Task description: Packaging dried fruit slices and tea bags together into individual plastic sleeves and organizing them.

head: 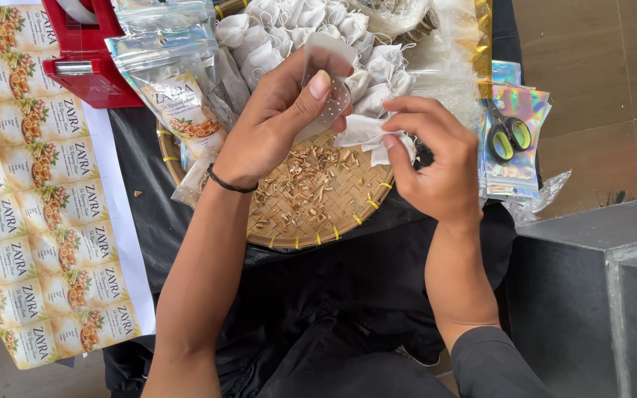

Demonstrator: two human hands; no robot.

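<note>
Standing beside the person, I see the left hand [274, 121] pinching a small translucent filter bag [324, 81] upright between thumb and fingers, its mouth seemingly held open, though the thumb hides that edge and I can't be sure. The right hand [429, 158] pinches another white filter bag [366, 133] just beside it, fingers curled tight on the folded paper. Both hover over a round woven tray [318, 214] scattered with dried wood-like chips [307, 173], with a heap of filled white pouches [311, 22] at its far side. Labelled clear packets [175, 88] lean on the tray's left rim, scissors [509, 136] lie on shiny foil bags [517, 147] to the right, and a sheet of printed labels [31, 184] covers the surface. The thin bag could crumple or tear if squeezed harder, and chips might spill past the rim onto the dark cloth [149, 191].
</note>
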